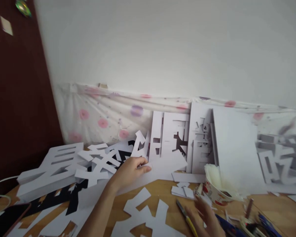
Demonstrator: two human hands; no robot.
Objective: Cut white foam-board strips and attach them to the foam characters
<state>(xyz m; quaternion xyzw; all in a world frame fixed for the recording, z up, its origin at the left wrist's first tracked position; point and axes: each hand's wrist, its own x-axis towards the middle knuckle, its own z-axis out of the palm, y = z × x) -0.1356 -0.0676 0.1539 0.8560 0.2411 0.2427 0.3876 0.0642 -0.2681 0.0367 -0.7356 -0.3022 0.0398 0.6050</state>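
Note:
My left hand [132, 172] grips the near edge of a flat white sheet [166, 168] between thumb and fingers, above the table. Blurred by motion, my right hand [206, 214] is low at the right, its fingers too smeared to read. Beside it lies a craft knife [186, 217] with a yellow handle. Small white offcuts [184, 191] and a paper cup [215, 191] with pale stuff over its rim sit just beyond that hand. In front of me on the table [118, 210] is a large white cut-out character [148, 217].
White cut-out characters [56, 164] pile up at the left, over black pieces [51, 200]. A phone [10, 220] lies at the left edge. Cut boards [170, 131] and a plain white panel [236, 148] lean against the wall's flowered plastic sheet [108, 112]. Tools [256, 227] clutter the lower right.

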